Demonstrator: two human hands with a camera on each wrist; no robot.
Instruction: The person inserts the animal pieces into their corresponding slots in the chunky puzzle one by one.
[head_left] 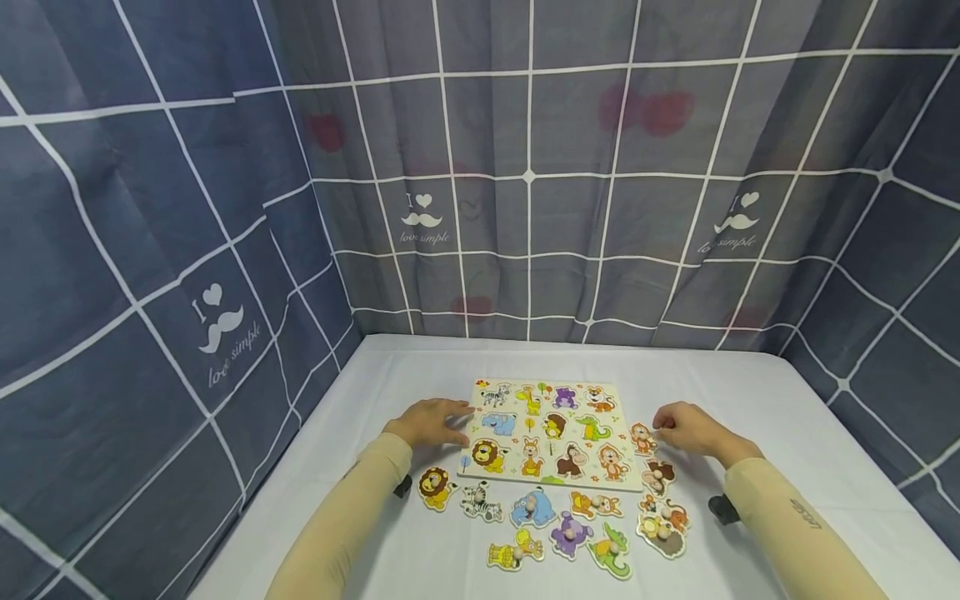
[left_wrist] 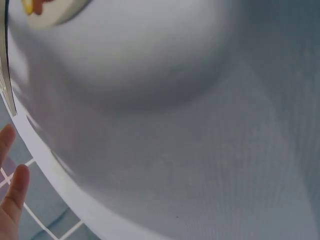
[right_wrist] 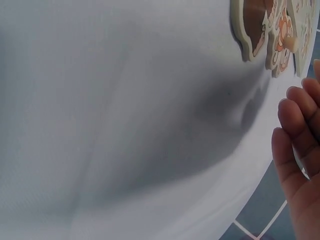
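A wooden animal puzzle board (head_left: 621, 435) lies flat on the white table, with pictures of a zebra, giraffe, lion and other animals on it. My left hand (head_left: 431, 422) is at the board's left edge, fingers extended and spread; in the left wrist view its fingers (left_wrist: 16, 187) hold nothing. By the right edge lies a knobbed monkey piece (head_left: 642, 438), and my right hand (head_left: 692, 428) is just beside it. The right wrist view shows loosely bent fingers (right_wrist: 290, 117) apart from the monkey's knob (right_wrist: 291, 44). Below that piece lies a brown horse piece (head_left: 658, 477).
Loose knobbed pieces lie in front of the board: lion (head_left: 435, 489), zebra (head_left: 481, 503), elephant (head_left: 532, 508), kangaroo (head_left: 595, 505), hippo (head_left: 570, 535), giraffe (head_left: 514, 552) and crocodile (head_left: 611, 552). A hedgehog piece (head_left: 663, 540) overlaps others at the right. Checked curtains (head_left: 495, 217) surround the table.
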